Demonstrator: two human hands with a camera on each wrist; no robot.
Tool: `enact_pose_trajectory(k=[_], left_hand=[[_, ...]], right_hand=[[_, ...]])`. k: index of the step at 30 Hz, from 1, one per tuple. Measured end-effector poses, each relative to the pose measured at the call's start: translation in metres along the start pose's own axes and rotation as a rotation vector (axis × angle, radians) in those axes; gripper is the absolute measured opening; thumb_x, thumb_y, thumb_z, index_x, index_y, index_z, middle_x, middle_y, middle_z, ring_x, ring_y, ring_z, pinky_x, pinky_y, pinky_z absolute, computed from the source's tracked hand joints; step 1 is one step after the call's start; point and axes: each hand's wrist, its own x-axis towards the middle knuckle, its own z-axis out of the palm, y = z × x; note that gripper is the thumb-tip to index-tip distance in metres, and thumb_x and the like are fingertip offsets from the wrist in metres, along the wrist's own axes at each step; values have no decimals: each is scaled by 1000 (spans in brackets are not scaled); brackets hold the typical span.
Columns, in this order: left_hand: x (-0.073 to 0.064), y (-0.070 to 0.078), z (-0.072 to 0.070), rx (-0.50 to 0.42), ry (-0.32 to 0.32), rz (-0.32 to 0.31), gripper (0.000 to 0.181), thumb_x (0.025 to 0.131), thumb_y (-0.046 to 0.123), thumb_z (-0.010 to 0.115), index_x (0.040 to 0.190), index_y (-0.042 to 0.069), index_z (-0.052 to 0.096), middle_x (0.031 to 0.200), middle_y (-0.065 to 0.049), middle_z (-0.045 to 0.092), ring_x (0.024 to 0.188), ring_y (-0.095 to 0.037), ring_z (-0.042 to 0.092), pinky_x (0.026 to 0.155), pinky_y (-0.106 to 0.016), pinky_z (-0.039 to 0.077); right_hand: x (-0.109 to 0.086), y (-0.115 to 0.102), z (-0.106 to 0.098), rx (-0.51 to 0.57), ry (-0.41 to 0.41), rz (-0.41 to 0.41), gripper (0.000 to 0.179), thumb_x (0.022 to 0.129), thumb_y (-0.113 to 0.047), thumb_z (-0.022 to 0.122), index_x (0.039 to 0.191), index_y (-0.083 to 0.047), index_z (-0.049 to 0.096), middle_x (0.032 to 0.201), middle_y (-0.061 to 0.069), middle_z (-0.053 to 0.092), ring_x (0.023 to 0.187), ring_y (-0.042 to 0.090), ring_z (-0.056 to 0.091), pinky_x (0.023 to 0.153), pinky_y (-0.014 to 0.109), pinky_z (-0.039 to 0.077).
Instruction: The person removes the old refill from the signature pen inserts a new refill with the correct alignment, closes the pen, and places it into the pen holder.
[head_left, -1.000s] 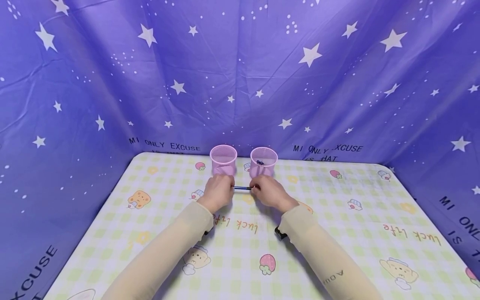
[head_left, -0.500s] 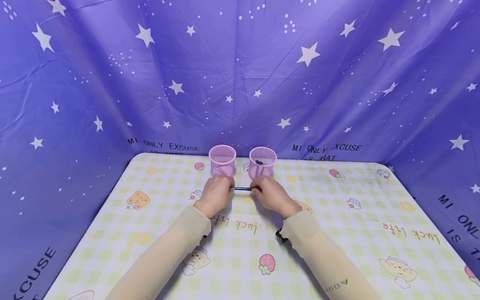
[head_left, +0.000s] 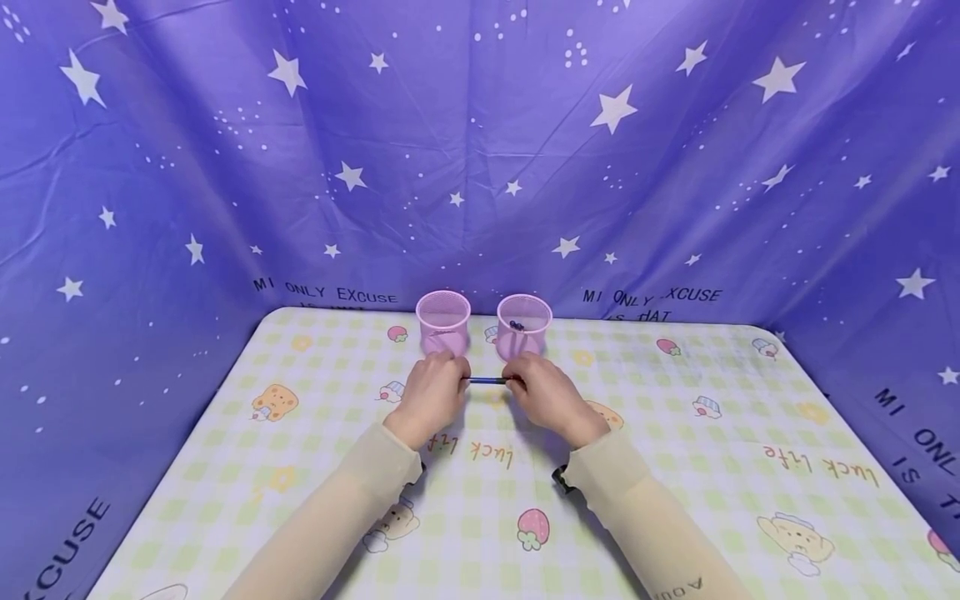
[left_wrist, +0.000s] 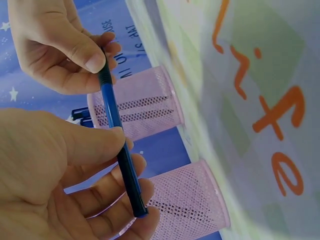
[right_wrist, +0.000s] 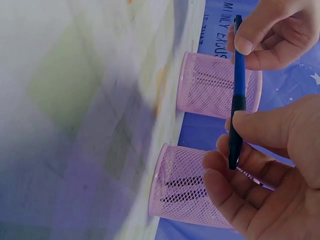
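Between my two hands a slim blue pen (head_left: 486, 381) with dark ends lies level, just in front of two pink mesh pen cups. My left hand (head_left: 433, 393) pinches its clip end between thumb and fingers. At the other end, my right hand (head_left: 551, 396) pinches the dark ribbed grip close to the tip. In the left wrist view the pen (left_wrist: 114, 112) crosses in front of both cups. The right cup (head_left: 523, 343) contains two dark pens, their tops (left_wrist: 80, 116) showing above its rim. Through the mesh of the left cup (head_left: 444, 343) shows a thin dark shape.
A green-and-white checked cloth (head_left: 660, 467) with cartoon prints covers the table. Purple star-patterned curtains (head_left: 465, 150) enclose the back and sides, and both cups stand near the table's back edge. A dark wrist device (head_left: 562, 478) shows at my right cuff.
Both hands, with the pen still between them, have come slightly back from the cups. The view has shifted a little. The cups stand where they were.
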Motion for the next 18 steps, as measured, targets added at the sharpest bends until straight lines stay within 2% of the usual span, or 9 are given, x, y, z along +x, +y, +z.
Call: enact_pose_trajectory(k=[12, 18], left_hand=[[-4, 5, -2, -7, 37, 2, 4, 81, 10, 72, 82, 11, 68, 80, -3, 60, 75, -23, 57, 68, -38, 45], [-6, 6, 0, 2, 44, 8, 4, 82, 11, 72, 82, 12, 68, 78, -2, 58, 74, -23, 56, 67, -37, 45]], right_hand=[[-8, -4, 0, -5, 28, 13, 10, 85, -1, 65, 90, -9, 68, 85, 1, 58, 80, 17, 57, 77, 36, 49], [-12, -6, 0, -28, 44, -8, 11, 85, 0, 64, 92, -8, 68, 86, 1, 57, 80, 17, 57, 76, 36, 49]])
